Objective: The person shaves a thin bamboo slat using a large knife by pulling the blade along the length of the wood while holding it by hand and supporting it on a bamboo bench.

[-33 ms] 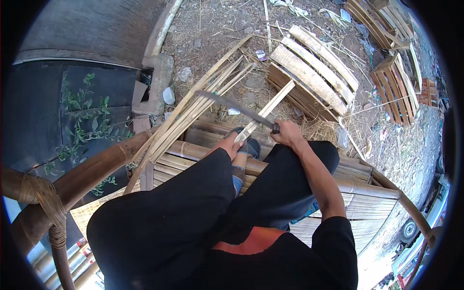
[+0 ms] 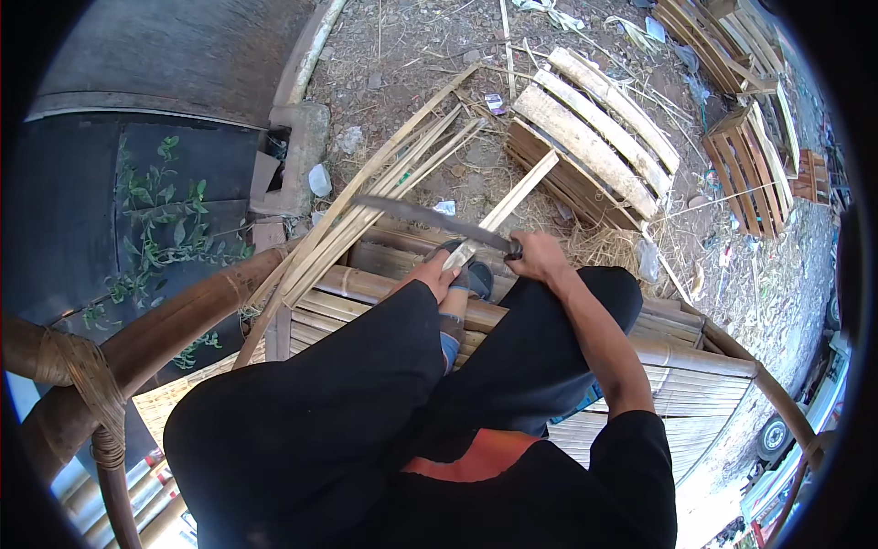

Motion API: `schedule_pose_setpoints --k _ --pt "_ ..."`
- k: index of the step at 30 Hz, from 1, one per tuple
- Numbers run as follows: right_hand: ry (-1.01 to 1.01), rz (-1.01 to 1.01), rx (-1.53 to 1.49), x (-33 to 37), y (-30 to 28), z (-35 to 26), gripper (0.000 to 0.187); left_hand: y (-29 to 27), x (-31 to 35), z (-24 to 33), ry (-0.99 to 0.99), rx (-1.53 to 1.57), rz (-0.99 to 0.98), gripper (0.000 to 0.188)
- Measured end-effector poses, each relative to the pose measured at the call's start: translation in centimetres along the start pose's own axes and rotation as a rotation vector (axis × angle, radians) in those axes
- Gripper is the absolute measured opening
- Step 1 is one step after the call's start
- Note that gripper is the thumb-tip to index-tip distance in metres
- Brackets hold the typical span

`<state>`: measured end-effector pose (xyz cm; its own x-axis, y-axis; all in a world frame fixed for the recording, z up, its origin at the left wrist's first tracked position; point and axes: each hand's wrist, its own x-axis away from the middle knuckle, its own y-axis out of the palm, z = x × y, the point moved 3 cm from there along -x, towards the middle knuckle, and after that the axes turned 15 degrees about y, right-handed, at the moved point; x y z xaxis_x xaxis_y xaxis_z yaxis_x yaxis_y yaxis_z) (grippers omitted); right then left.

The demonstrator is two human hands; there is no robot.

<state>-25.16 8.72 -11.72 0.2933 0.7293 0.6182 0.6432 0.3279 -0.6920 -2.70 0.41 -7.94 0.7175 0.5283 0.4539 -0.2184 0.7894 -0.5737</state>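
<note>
My right hand (image 2: 540,256) is closed round the dark handle of a long machete (image 2: 428,217). Its blade points left and lies across a pale bamboo strip (image 2: 518,196). The near end of that strip is gripped by my left hand (image 2: 430,274), which rests by my knee with its fingers wrapped round the wood. From there the strip runs away to the upper right, its far end beside a slatted wooden crate (image 2: 590,128). Left of the blade, a bundle of split bamboo strips (image 2: 352,220) leans over the edge of the bamboo bench (image 2: 700,357); the blade's tip overlaps it in view.
A thick bamboo rail (image 2: 174,320) curves along the left side. More wooden crates (image 2: 745,174) stand at the far right. Litter and straw cover the dirt ground (image 2: 412,64). A leafy plant (image 2: 165,206) grows by the dark panel at left.
The machete has come slightly nearer to me along the strip, its tip shifting left and down. My right hand moved a little left with it. My left hand stays in place.
</note>
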Motion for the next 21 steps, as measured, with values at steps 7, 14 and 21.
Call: schedule_pose_setpoints --k 7,14,21 --pt "0.409 0.084 -0.168 -3.4 0.1 5.7 0.038 0.1 0.3 -0.8 -0.052 0.127 0.008 0.032" --pt "0.284 0.074 -0.243 -3.1 0.2 4.4 0.036 -0.6 -0.1 -0.3 -0.041 0.093 -0.018 0.035" --pt "0.045 0.103 0.081 -1.6 0.3 0.9 0.031 -0.9 1.1 -0.2 -0.052 0.066 0.049 0.035"
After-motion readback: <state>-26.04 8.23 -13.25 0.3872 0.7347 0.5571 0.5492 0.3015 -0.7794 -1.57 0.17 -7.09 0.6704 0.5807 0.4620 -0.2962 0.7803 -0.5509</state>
